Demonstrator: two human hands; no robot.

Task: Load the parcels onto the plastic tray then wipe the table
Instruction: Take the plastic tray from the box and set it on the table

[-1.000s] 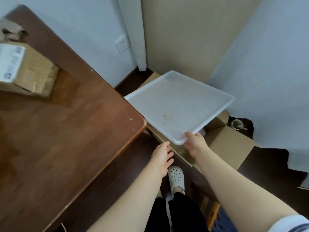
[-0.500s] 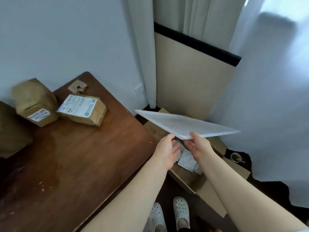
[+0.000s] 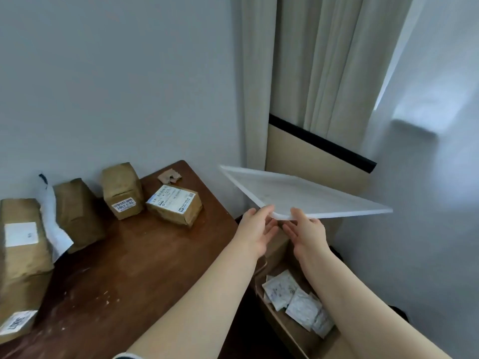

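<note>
In the head view, the plastic tray point(image 3: 298, 193) was in the air at centre right of the frame. It stood off the right-hand edge of the table point(image 3: 155, 255) and above the open cardboard box point(image 3: 298, 338) on the floor, and touched neither. It tilted a little, far corner towards the curtain point(image 3: 311, 73). Both hands gripped it at the one near corner. The left hand point(image 3: 255, 229) had its thumb on the rim and its fingers underneath, and the right hand point(image 3: 305, 229) pinched just beside it in the same way. Nothing lay on the tray.

The parcels were all on the table, well apart from the tray. A flat labelled parcel point(image 3: 174, 204) and an upright parcel point(image 3: 121, 190) stood at centre left. A darker parcel point(image 3: 77, 211) sat beyond them, and a large parcel point(image 3: 23, 255) was at the left edge, with a white wrapper point(image 3: 51, 224) between those two.

The step in hand looked to be bringing the tray over to the table. With both grips at one corner, the far end was likely to sag or swing. Sliding the hands apart along the two near edges would probably steady it. The bare wood in the lower middle of the frame seemed the best landing place. It was close to the parcels and wide enough for the tray to sit fully on the top without overhanging the edge. Lowering it flat, without nudging the flat labelled parcel, should keep the later loading short.
</note>
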